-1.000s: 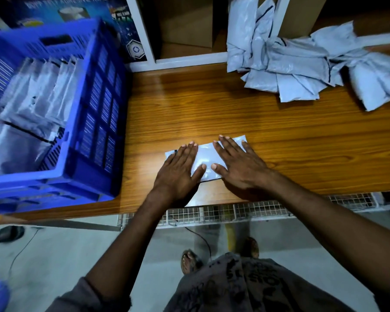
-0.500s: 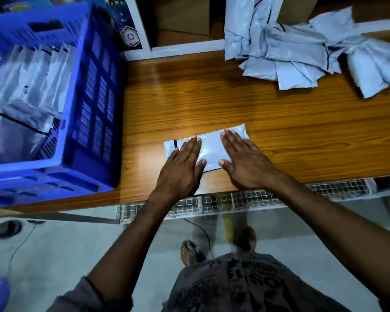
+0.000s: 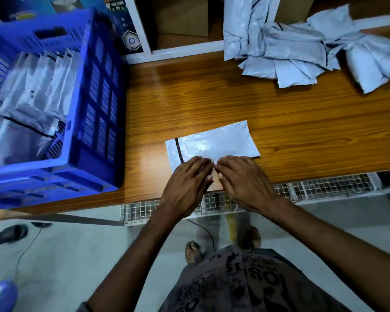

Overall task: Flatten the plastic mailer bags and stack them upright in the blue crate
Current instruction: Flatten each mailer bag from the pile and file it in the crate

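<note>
Meeting fingertip to fingertip on the near edge of one flattened mailer bag (image 3: 214, 143), the left hand (image 3: 185, 184) and right hand (image 3: 245, 183) bend slightly; pinching or pressing, I cannot tell. Left of them the blue crate (image 3: 99, 113) holds several upright bags (image 3: 45, 86); far right, a crumpled pile (image 3: 302, 52) waits, so the job looks partway done.

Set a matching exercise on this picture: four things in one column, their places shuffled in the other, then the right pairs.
Things
1. blue crate
2. flat mailer bag
3. pile of crumpled mailer bags
4. dark sandal

Places
A. on the floor
B. far right of the table
C. left end of the table
D. middle of the table, near its front edge

Pairs: 1-C, 2-D, 3-B, 4-A
</note>
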Motion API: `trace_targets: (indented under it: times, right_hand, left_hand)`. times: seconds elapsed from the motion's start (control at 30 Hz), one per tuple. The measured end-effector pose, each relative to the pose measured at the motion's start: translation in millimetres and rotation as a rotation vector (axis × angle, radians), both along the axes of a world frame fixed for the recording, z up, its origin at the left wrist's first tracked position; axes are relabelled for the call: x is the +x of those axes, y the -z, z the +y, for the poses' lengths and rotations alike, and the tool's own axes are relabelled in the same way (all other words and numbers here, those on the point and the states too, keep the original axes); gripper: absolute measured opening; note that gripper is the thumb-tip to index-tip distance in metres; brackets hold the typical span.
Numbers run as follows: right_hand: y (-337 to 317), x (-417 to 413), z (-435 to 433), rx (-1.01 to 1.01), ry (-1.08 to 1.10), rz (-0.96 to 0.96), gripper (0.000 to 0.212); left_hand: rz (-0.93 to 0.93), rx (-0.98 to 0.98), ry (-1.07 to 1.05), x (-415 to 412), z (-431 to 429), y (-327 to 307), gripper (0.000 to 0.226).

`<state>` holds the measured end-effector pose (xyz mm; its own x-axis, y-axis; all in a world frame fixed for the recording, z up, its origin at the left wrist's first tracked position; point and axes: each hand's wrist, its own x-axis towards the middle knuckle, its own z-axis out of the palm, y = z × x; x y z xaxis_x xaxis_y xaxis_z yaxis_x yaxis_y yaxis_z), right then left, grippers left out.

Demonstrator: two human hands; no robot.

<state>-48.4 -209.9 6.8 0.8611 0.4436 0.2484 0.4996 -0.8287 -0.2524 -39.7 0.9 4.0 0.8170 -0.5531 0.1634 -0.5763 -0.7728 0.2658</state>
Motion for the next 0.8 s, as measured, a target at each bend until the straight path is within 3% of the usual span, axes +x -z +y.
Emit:
trace_targets:
  times: [0.13, 0.3, 0.43, 0.53, 0.8]
  right_hand:
    - [1, 3, -23, -0.051, 0.062, -0.021, 0.03]
    - [-5, 5, -68, -0.152, 0.177, 0.022, 0.037]
    - [-14, 15, -44, -0.086, 0.088, -0.045, 0.028]
    - [-7, 15, -24, -0.05, -0.025, 0.01, 0.027]
    - [-26, 41, -40, 0.092, 0.196, 0.019, 0.021]
  left_hand:
    - [-0.016, -0.03, -0.012, -2, 14, 8, 0.042]
    - [0.006, -0.123, -0.124, -15, 44, 5, 0.037]
    - [-0.025, -0.125, -0.156, -2, 34, -10, 0.034]
    - [-0.018, -0.114, -0.111, 5, 16, -12, 0.031]
    - [-0.003, -0.27, -0.416, 22, 30, -17, 0.023]
